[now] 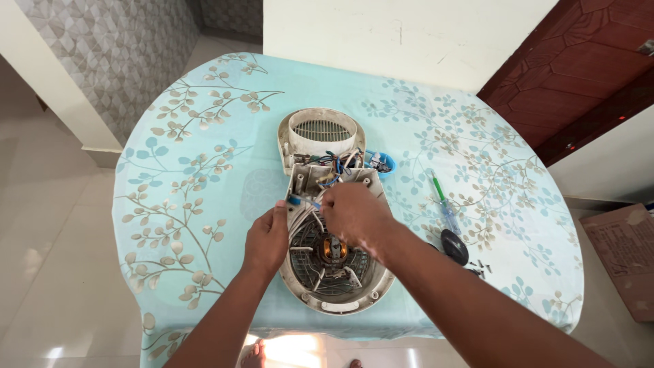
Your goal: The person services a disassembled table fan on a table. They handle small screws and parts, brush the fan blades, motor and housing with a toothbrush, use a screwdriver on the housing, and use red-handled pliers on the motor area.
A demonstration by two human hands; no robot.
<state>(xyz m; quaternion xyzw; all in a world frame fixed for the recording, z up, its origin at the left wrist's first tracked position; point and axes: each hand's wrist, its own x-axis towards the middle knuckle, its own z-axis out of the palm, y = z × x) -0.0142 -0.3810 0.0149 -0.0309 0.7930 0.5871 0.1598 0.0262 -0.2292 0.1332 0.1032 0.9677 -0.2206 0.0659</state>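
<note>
Opened cream appliance housing (334,225) lying near the middle of the round desk (204,102), its lower rim close to the desk's near edge and its grille end pointing toward the far edge. Left hand (267,237) rests at the housing's left wall, its fingers (281,204) pinched on a small blue connector (294,200). Right hand (354,215) lies over the wiring compartment, fingers curled down among the loose wires (330,167); whether they grip anything cannot be told. The exposed motor (334,249) sits below both hands.

Sound handling here would steady the housing wall while drawing on connector bodies rather than wire. A small blue cup (381,162) touches the housing's right side; a green-handled screwdriver (443,201), a black knob (454,246) and loose screws (480,268) lie toward the right edge. The left half of the desk offers the widest room.
</note>
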